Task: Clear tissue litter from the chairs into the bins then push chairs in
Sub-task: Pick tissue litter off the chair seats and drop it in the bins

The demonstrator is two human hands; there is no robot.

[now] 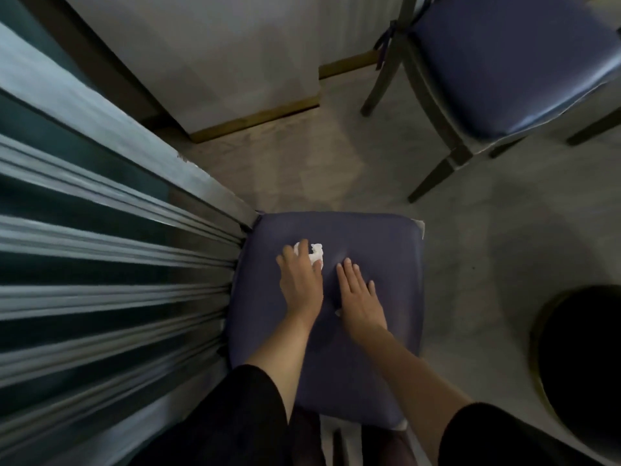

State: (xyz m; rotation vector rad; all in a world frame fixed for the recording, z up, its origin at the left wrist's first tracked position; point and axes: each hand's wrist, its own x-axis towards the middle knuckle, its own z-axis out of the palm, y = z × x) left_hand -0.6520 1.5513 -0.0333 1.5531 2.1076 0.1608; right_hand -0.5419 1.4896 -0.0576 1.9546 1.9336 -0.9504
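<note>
Left hand down on the crumpled white tissue at the far-left part of the padded purple chair seat, fingers bent over it though whether they actually grasp it I can't tell, right hand flat with straight fingers just beside, round black bin off right.

Two chairs with blue padded seats are showing: the near chair and the far chair. One dark round bin is standing on the floor. One crumpled tissue is lying in view, plus one smaller white scrap, too small to identify. Two hands are reaching in: the left hand and the right hand.
</note>
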